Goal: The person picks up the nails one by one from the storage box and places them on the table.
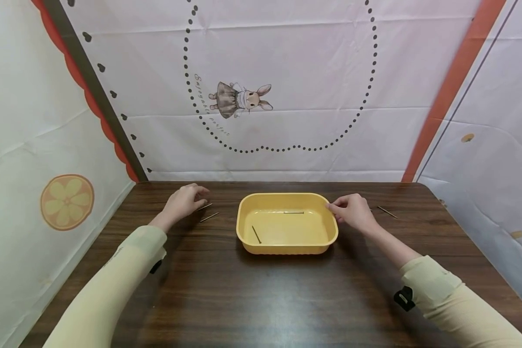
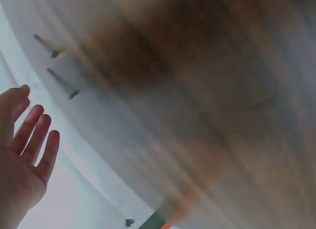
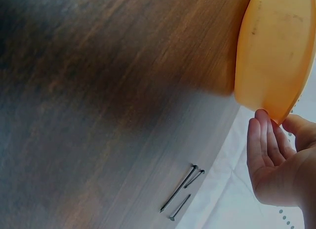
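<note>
A yellow plastic tray (image 1: 282, 249) stands on the dark wooden table, with one nail (image 1: 256, 235) at its left and another nail (image 1: 294, 212) near its back wall. My right hand (image 1: 355, 212) pinches the tray's right rim between thumb and fingers, as the right wrist view also shows. Left of the tray, my left hand (image 1: 183, 200) hovers over the table, fingers loosely bent and apart, holding nothing. Just beside it lie two nails, the nearer nail (image 1: 209, 217) and one partly by the fingertips (image 1: 199, 203). In the left wrist view both nails (image 2: 62, 83) show beyond the fingers.
Several nails (image 3: 178, 188) lie on the table right of the tray, largely hidden behind the right hand in the head view, where one nail (image 1: 387, 211) shows. A printed white cloth (image 1: 287, 130) hangs behind the table (image 1: 261, 299) and along both sides.
</note>
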### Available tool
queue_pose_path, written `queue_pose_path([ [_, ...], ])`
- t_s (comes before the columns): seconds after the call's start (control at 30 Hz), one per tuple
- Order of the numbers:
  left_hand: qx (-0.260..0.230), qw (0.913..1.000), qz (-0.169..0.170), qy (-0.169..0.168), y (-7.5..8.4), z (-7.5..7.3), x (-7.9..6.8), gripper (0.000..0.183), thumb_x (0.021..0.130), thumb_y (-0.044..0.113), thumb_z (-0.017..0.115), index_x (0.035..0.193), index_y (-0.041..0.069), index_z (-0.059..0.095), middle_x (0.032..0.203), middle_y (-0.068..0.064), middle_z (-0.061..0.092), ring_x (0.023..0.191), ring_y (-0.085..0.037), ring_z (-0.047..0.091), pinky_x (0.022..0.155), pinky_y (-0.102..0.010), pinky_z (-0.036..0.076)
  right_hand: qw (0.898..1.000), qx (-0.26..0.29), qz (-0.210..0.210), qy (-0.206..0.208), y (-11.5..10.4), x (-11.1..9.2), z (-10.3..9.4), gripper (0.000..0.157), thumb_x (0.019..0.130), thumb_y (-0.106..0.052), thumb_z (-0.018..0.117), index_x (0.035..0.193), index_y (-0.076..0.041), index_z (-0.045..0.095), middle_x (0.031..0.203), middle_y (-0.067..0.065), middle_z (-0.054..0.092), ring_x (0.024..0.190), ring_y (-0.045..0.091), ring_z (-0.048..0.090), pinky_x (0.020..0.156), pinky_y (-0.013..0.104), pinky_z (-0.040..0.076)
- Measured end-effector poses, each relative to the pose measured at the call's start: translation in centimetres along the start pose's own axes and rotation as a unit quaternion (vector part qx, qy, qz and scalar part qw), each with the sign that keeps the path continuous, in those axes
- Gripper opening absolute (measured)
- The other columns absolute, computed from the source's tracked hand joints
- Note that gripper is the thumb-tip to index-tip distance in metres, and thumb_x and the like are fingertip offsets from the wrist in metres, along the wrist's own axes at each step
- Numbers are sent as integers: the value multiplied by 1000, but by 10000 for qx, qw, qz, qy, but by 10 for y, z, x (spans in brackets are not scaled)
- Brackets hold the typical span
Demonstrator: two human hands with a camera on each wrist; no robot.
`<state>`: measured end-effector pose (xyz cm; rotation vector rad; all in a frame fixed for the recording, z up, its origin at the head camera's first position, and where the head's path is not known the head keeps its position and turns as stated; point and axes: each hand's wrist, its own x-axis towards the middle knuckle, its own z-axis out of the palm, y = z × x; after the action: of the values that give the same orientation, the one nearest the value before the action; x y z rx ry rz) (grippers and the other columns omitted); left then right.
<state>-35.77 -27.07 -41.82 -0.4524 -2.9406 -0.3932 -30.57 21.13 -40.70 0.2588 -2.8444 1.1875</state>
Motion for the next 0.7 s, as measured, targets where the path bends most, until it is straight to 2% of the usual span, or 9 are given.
queue_pose_path([
  [0.2, 257, 9995, 165, 18, 7, -15, 11, 45, 93, 26, 67, 136, 14, 60, 138, -17, 59, 116, -39, 63, 90, -57, 54, 10000, 19, -10, 21, 0, 0, 0, 28, 93, -26, 68, 94, 1, 76, 80, 11, 74, 70, 24, 73, 66, 39, 64],
  [0.3, 335, 9990, 277, 51, 13, -20, 16, 49, 93, 27, 68, 140, 16, 57, 142, -17, 56, 121, -40, 59, 90, -59, 54, 10000, 25, -28, 26, 0, -1, 0, 28, 93, -26, 69, 94, 1, 76, 79, 11, 74, 69, 24, 73, 66, 40, 63],
  [0.4, 293, 9987, 419, 87, 23, -25, 22, 52, 93, 27, 68, 142, 16, 54, 143, -15, 55, 125, -39, 56, 91, -58, 54, 10000, 7, -47, 20, 0, -1, 0, 29, 93, -26, 69, 94, 1, 76, 79, 11, 74, 68, 24, 73, 66, 41, 63],
  [0.7, 139, 9942, 1040, 247, 56, -45, 47, 57, 91, 30, 71, 142, 16, 53, 147, -13, 52, 134, -36, 49, 112, -54, 43, 10000, 37, 13, -38, -1, -2, -1, 29, 93, -26, 68, 97, 2, 76, 84, 14, 74, 72, 26, 73, 69, 42, 64],
])
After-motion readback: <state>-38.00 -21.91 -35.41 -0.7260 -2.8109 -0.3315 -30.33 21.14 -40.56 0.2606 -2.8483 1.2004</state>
